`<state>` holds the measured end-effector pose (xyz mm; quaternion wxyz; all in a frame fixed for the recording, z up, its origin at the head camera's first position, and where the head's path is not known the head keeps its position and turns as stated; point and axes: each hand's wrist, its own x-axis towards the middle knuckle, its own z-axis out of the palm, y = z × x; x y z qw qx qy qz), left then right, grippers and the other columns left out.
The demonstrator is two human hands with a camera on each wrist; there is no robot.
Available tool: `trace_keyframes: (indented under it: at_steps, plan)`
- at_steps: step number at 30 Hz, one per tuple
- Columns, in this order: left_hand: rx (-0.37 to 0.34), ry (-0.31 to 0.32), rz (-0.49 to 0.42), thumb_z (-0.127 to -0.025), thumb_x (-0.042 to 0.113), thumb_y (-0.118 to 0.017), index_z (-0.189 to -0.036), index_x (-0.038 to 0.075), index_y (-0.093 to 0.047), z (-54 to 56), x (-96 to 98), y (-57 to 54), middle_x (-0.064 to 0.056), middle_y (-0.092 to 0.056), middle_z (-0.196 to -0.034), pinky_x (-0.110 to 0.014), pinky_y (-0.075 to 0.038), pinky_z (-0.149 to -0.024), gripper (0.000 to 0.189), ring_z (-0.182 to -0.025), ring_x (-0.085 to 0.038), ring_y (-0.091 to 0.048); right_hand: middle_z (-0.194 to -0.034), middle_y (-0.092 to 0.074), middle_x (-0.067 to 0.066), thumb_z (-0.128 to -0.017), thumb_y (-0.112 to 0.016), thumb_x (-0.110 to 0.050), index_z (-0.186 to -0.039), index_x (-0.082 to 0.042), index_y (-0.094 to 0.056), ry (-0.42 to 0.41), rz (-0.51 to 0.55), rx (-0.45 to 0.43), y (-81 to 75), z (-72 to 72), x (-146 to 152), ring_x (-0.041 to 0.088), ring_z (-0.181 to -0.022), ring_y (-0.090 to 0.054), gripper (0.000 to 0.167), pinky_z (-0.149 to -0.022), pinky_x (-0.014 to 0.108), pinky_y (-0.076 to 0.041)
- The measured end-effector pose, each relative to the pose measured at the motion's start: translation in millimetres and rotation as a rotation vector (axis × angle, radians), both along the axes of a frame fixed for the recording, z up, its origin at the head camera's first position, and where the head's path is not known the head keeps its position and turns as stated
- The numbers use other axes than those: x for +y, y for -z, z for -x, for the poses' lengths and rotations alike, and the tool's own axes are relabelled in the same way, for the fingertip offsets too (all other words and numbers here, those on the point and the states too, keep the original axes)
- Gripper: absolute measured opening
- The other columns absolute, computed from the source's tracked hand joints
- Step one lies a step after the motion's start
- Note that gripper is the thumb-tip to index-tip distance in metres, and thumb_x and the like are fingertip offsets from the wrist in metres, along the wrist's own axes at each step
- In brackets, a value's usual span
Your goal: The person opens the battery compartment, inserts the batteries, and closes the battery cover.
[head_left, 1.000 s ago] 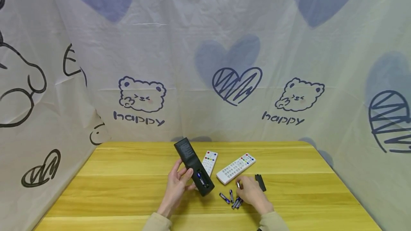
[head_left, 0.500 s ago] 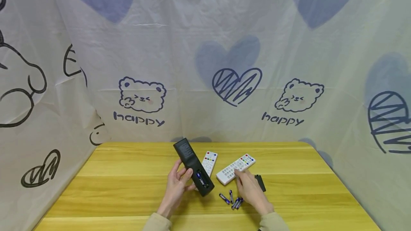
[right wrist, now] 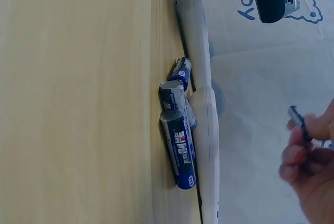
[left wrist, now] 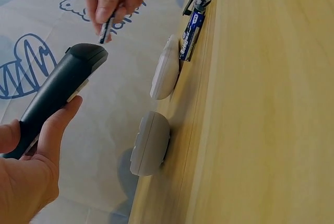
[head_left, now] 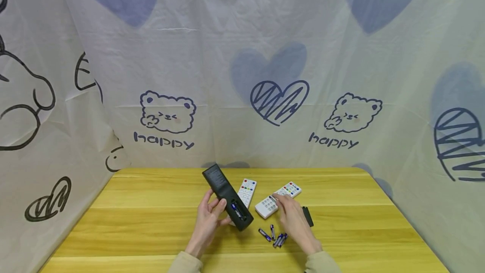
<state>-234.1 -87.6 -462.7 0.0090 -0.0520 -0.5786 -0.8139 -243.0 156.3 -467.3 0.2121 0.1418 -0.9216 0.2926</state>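
My left hand (head_left: 207,219) grips a black remote control (head_left: 223,191), tilted with its back up and the battery compartment uncovered. One blue battery (head_left: 237,210) lies in that compartment. My right hand (head_left: 293,218) pinches another battery (right wrist: 298,120) between thumb and fingers, raised in front of a white remote (head_left: 267,207). In the left wrist view the pinched battery appears just past the end of the black remote. Several loose blue batteries (head_left: 279,240) lie on the table below my right hand.
A second white remote (head_left: 247,193) lies behind the black one, partly hidden by it. The black battery cover (head_left: 307,216) is on the wooden table (head_left: 159,205), right of my right hand. A printed cloth (head_left: 227,138) hangs behind the table.
My right hand has picked a battery up from near the loose ones and moved it up and left, over the white remote. The black remote has shifted only slightly.
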Motion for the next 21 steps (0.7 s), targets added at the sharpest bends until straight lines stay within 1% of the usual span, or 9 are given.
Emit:
trace_keyframes:
  at_steps: [1, 3, 5, 7, 10, 12, 16, 19, 21]
  plan:
    - [-0.003, -0.001, -0.003, -0.103, 0.001, -0.050, -0.151, 0.002, -0.029, 0.0, 0.2, -0.1, -0.027, -0.062, -0.132, -0.028, -0.065, -0.067, 0.052, -0.096, -0.008, -0.070, -0.106, -0.073, 0.014, -0.095, -0.061, 0.000, -0.117, 0.000, -0.070, -0.010, 0.020, 0.031, -0.1, 0.4, -0.6, 0.026, -0.092, -0.069, 0.023, -0.083, 0.041, -0.061]
    - [-0.007, -0.003, -0.004, -0.103, 0.001, -0.049, -0.151, 0.002, -0.029, -0.2, 0.5, 0.0, -0.028, -0.061, -0.132, -0.028, -0.065, -0.067, 0.052, -0.096, -0.008, -0.070, -0.104, -0.075, 0.013, -0.094, -0.066, -0.001, -0.110, -0.002, -0.072, -0.041, 0.068, 0.096, -0.8, 1.1, -2.1, 0.022, -0.090, -0.071, 0.018, -0.079, 0.036, -0.062]
    - [-0.009, -0.004, -0.003, -0.103, 0.000, -0.049, -0.151, 0.002, -0.029, -0.2, 0.7, 0.1, -0.028, -0.061, -0.132, -0.028, -0.065, -0.067, 0.052, -0.096, -0.008, -0.070, -0.094, -0.075, 0.007, -0.091, -0.070, -0.002, -0.103, -0.005, -0.074, -0.078, 0.110, 0.154, -2.2, 1.2, -4.0, 0.011, -0.078, -0.067, 0.013, -0.065, 0.025, -0.059]
    - [-0.011, -0.005, -0.003, -0.103, 0.000, -0.049, -0.151, 0.002, -0.029, -0.3, 1.0, 0.1, -0.028, -0.061, -0.132, -0.028, -0.065, -0.067, 0.052, -0.096, -0.008, -0.070, -0.085, -0.074, 0.003, -0.087, -0.075, -0.002, -0.096, -0.007, -0.075, -0.127, 0.144, 0.217, -3.4, 1.1, -5.5, 0.001, -0.070, -0.060, 0.011, -0.056, 0.018, -0.053]
    - [-0.013, -0.007, -0.003, -0.103, 0.000, -0.049, -0.151, 0.002, -0.030, -0.5, 1.4, 0.3, -0.027, -0.062, -0.131, -0.027, -0.065, -0.066, 0.051, -0.095, -0.008, -0.070, -0.079, -0.074, 0.001, -0.082, -0.080, -0.002, -0.089, -0.008, -0.076, -0.208, 0.182, 0.308, -4.9, 0.7, -7.0, -0.004, -0.065, -0.058, 0.011, -0.055, 0.012, -0.052]
    - [-0.017, -0.009, -0.001, -0.103, 0.000, -0.049, -0.151, 0.002, -0.030, -0.6, 1.6, 0.4, -0.027, -0.062, -0.131, -0.027, -0.064, -0.065, 0.051, -0.095, -0.009, -0.070, -0.078, -0.075, 0.002, -0.079, -0.082, -0.001, -0.087, -0.008, -0.076, -0.269, 0.209, 0.358, -5.1, 0.6, -7.9, -0.002, -0.066, -0.062, 0.013, -0.058, 0.010, -0.054]
    - [-0.024, -0.010, 0.002, -0.103, 0.000, -0.049, -0.150, 0.003, -0.031, -0.7, 1.8, 0.4, -0.026, -0.062, -0.131, -0.026, -0.064, -0.064, 0.050, -0.095, -0.009, -0.070, -0.077, -0.076, 0.005, -0.075, -0.083, 0.004, -0.086, -0.007, -0.076, -0.403, 0.251, 0.447, -5.6, 1.1, -10.3, 0.006, -0.063, -0.067, 0.016, -0.060, 0.009, -0.055]
    - [-0.023, -0.007, -0.009, -0.103, 0.000, -0.049, -0.150, 0.003, -0.031, -0.6, 2.2, 0.4, -0.025, -0.064, -0.129, -0.025, -0.064, -0.063, 0.050, -0.094, -0.009, -0.070, -0.076, -0.075, 0.006, -0.074, -0.082, 0.007, -0.087, -0.004, -0.077, -0.494, 0.273, 0.462, -7.4, -0.2, -12.5, 0.010, -0.062, -0.069, 0.018, -0.061, 0.010, -0.056]
    - [-0.022, -0.003, -0.016, -0.103, 0.000, -0.049, -0.150, 0.002, -0.031, -0.4, 2.6, 0.5, -0.024, -0.065, -0.128, -0.025, -0.064, -0.063, 0.050, -0.094, -0.009, -0.070, -0.077, -0.075, 0.008, -0.073, -0.082, 0.008, -0.088, -0.002, -0.077, -0.535, 0.281, 0.459, -8.2, -1.4, -14.0, 0.012, -0.063, -0.069, 0.019, -0.062, 0.010, -0.057]
